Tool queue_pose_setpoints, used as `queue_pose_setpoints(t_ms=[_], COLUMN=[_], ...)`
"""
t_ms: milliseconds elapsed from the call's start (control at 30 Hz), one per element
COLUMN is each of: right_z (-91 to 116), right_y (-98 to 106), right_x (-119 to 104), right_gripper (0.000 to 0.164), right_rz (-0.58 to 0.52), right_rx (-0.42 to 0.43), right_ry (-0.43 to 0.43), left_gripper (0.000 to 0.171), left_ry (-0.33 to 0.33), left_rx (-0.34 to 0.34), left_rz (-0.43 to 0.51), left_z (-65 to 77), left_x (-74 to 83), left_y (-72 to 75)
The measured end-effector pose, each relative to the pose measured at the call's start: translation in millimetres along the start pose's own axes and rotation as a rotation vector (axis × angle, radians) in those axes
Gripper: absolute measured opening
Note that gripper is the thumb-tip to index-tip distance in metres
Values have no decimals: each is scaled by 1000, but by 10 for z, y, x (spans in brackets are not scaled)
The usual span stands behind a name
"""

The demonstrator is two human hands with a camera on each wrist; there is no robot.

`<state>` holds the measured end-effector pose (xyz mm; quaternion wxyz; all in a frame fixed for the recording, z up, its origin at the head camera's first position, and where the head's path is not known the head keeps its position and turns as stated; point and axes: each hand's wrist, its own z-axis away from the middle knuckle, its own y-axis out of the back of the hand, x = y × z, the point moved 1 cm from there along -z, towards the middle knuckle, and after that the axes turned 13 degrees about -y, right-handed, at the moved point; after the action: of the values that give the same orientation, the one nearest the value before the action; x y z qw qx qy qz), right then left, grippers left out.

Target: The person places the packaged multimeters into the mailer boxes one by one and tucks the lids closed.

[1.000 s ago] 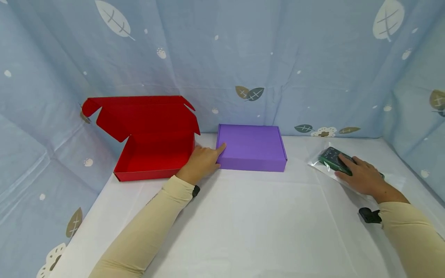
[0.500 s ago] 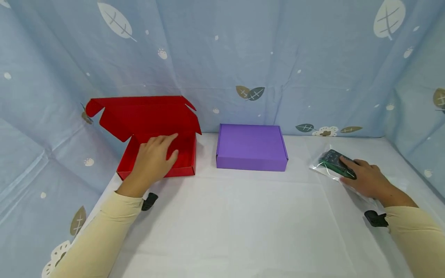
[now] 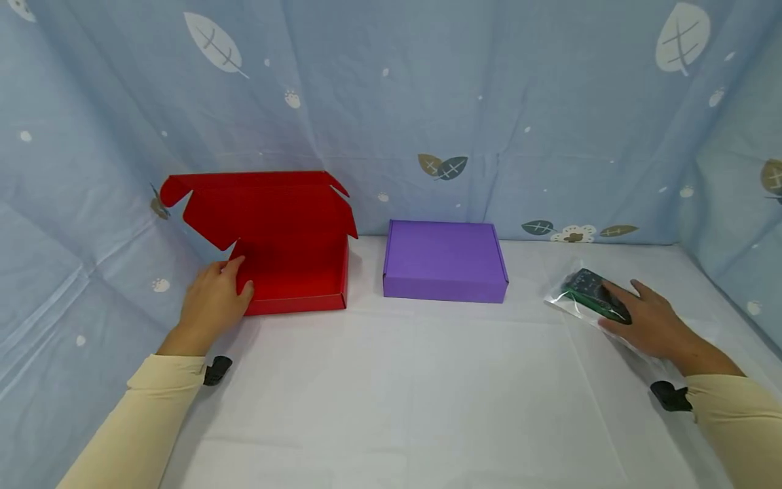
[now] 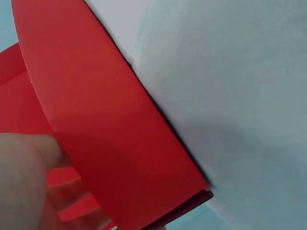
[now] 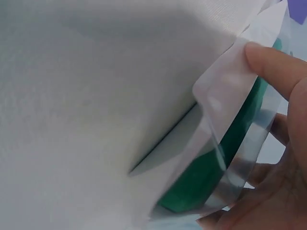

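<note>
The red cardboard box stands at the back left with its lid raised. My left hand is at its front left corner and grips the left side. In the left wrist view the thumb lies against the rim, with the fingertips partly hidden by the box wall. On the right, my right hand holds a clear plastic bag with a dark green-and-black block inside. The thumb presses the bag's white edge and the fingers lie on its other side.
A closed purple box sits at the back middle, just right of the red one. White cloth covers the table. Blue patterned curtains hang behind and along both sides.
My left hand has left the purple box's corner, passed leftward over the red box and come to its left side. The right hand stays on the bag with little shift.
</note>
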<state>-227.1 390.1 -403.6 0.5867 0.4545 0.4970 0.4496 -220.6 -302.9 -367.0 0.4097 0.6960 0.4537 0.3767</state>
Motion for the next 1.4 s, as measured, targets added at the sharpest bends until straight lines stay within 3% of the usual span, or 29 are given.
queue_pose_setpoints(t_ms=[133,500,833,1133,1400], right_z=[-6,28,57,113,138], right_y=[-12,-26,-27,-36,-87], right_x=[46,84,89,95,122], right_gripper=[90,102,101,105,107], right_rz=[-34,25,0,-18,-2], right_rx=[-11,-11,-29,-19,-33], right_ry=[-18,-52,-54,-76,-73], left_gripper=[55,51,50,55,56], left_ry=[49,88,51,32,-25], left_rx=[-51,-102,-90,-145,-130], left_rz=[55,111,107,111,71], left_z=[18,47,173,249,367], left_x=[-58,-126,-55,52,132], left_y=[-38,-73,-64,33,60])
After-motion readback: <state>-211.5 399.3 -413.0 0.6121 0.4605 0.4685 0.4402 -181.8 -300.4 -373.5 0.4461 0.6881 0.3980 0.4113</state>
